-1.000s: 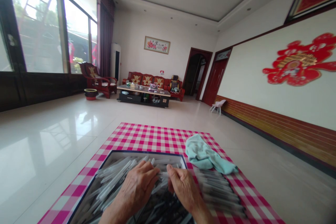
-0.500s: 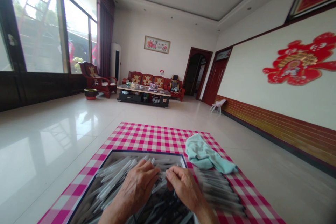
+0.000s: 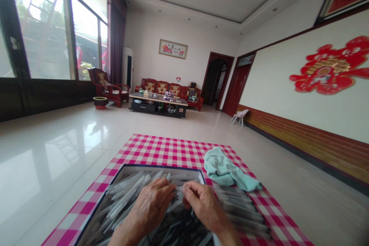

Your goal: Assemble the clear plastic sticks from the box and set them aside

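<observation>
A dark-rimmed box (image 3: 121, 196) lies on a pink-and-white gingham cloth (image 3: 161, 153), filled with a loose pile of clear plastic tubes (image 3: 129, 192) over darker slim pieces. My left hand (image 3: 150, 207) is curled over the tubes inside the box. Close beside it, my right hand (image 3: 201, 205) pinches at the pile between thumb and fingers. Thin tubes seem to pass under both sets of fingers, though the hands hide exactly what they grip. To the right of the box lies a blurred row of slim pens or tubes (image 3: 240, 209).
A crumpled pale teal towel (image 3: 225, 171) lies on the cloth beyond the row. The cloth sits on a glossy tiled floor. Far ahead stand a low coffee table (image 3: 158, 103), a red wooden sofa (image 3: 155, 87) and an armchair (image 3: 106, 91).
My right hand's fingers have curled in and drawn closer to my left hand. The left hand has hardly moved.
</observation>
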The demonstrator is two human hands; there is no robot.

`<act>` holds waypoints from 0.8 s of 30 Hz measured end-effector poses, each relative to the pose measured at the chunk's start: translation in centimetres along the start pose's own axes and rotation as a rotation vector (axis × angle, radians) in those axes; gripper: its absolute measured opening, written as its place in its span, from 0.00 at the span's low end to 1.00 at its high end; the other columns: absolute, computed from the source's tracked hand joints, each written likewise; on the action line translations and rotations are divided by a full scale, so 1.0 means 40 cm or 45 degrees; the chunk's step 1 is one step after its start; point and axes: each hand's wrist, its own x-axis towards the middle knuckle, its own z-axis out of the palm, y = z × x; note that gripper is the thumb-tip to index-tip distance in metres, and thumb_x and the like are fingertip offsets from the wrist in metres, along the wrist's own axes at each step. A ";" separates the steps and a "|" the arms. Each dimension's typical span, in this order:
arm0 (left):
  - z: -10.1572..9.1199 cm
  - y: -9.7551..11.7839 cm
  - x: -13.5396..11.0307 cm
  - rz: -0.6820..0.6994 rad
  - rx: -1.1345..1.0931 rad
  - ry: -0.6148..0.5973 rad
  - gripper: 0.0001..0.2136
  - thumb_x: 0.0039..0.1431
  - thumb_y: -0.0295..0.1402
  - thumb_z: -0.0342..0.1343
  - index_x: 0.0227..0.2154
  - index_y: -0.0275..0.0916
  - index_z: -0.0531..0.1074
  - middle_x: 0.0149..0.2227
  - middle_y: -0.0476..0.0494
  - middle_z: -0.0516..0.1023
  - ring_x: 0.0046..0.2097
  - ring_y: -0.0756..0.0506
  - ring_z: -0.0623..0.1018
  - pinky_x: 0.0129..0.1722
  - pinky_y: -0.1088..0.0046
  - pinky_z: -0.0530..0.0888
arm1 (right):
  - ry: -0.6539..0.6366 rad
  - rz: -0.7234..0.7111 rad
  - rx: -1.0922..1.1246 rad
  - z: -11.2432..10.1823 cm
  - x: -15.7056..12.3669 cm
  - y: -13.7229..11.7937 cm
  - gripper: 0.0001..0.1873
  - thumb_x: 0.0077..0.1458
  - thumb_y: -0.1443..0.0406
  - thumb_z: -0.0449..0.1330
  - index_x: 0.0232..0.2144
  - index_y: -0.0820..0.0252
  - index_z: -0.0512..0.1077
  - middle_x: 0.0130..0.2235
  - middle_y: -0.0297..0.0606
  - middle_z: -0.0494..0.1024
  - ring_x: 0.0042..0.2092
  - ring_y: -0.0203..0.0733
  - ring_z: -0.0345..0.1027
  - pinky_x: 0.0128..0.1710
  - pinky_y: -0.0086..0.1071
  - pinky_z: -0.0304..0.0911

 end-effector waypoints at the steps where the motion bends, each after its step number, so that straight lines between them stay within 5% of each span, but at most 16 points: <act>1: 0.000 0.000 -0.001 -0.003 -0.002 -0.008 0.12 0.67 0.30 0.42 0.35 0.41 0.71 0.31 0.48 0.71 0.34 0.47 0.72 0.33 0.72 0.64 | 0.003 0.001 -0.017 0.001 0.000 -0.001 0.16 0.59 0.58 0.53 0.25 0.59 0.72 0.22 0.31 0.72 0.27 0.37 0.66 0.29 0.27 0.58; 11: 0.001 0.016 -0.003 0.008 0.123 -0.014 0.14 0.66 0.28 0.41 0.31 0.40 0.72 0.29 0.48 0.72 0.33 0.47 0.73 0.32 0.72 0.65 | -0.059 0.207 0.295 0.020 0.006 0.021 0.18 0.56 0.59 0.54 0.19 0.59 0.70 0.20 0.31 0.72 0.22 0.35 0.64 0.25 0.28 0.57; 18: 0.018 0.004 -0.004 -0.219 0.191 -0.098 0.13 0.65 0.38 0.46 0.29 0.41 0.72 0.28 0.46 0.77 0.33 0.45 0.78 0.30 0.72 0.65 | -0.057 0.160 0.211 0.033 0.009 0.023 0.15 0.56 0.59 0.55 0.23 0.59 0.73 0.21 0.31 0.71 0.24 0.36 0.66 0.25 0.27 0.59; 24: 0.003 0.010 -0.007 -0.080 0.152 -0.079 0.16 0.65 0.30 0.42 0.23 0.40 0.68 0.25 0.49 0.73 0.28 0.50 0.73 0.28 0.74 0.62 | -0.075 0.157 0.160 0.027 0.004 0.014 0.13 0.56 0.59 0.55 0.26 0.59 0.74 0.23 0.31 0.73 0.25 0.37 0.68 0.25 0.27 0.59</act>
